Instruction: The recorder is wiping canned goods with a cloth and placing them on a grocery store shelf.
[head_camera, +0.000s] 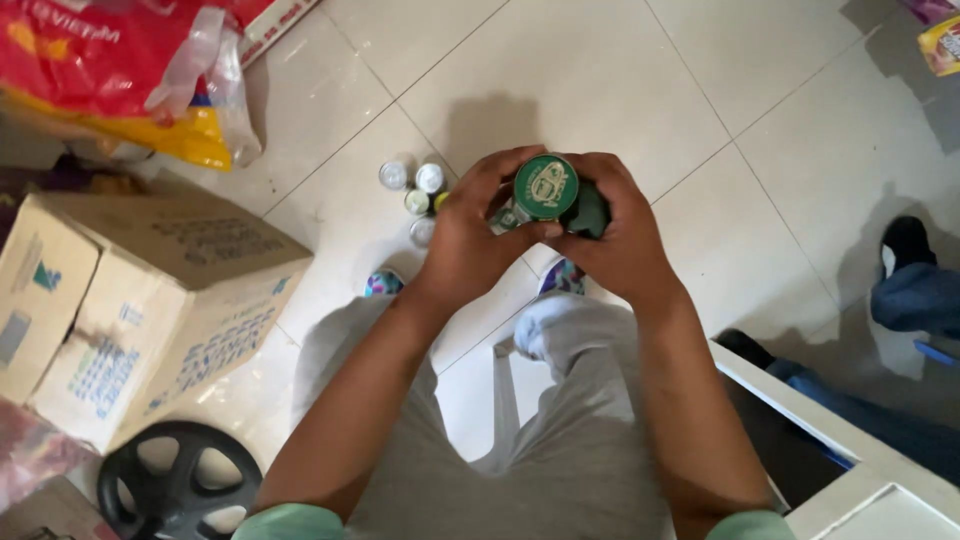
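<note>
— Holding anything just now?

— You are gripping a small green-capped bottle (546, 190) in front of you, above the tiled floor (560, 70). Your left hand (468, 235) is wrapping its side, fingers closed around it; your right hand (615, 230) is clamping the other side, thumb near the cap.

— What is lying around?

— Several little bottles (414, 195) are standing on the floor just beyond your left hand, and a cardboard box (140, 300) is sitting to your left.
</note>
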